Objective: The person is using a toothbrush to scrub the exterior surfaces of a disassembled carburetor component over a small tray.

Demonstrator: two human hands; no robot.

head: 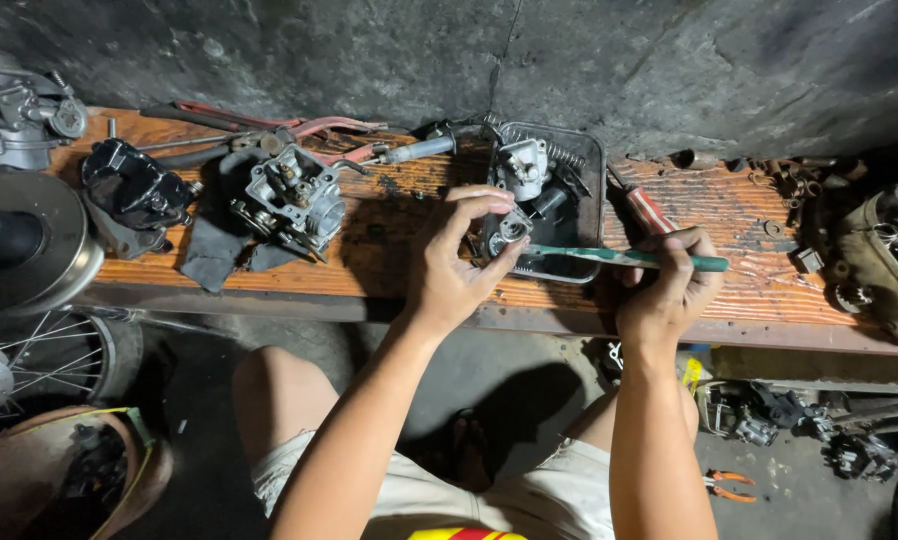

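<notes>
Two hands are at work over a dark tray on the wooden bench. My left hand is curled with thumb and fingertips pinching a small round metal part just above the tray's near edge. My right hand is closed in a fist around a green-handled brush, held level with its head end reaching to that part.

Judging from the layout, the work looks mid-way: one carburettor body lies stripped in the tray with a spring, while another carburettor sits whole on a black rag to the left, apparently not yet opened. The part in hand seems under cleaning, with reassembly still ahead.

I see no readable labels or signs. The only package-like things are the tray itself and a yellow-edged object under the bench. Orange-handled pliers lie on the floor.
</notes>
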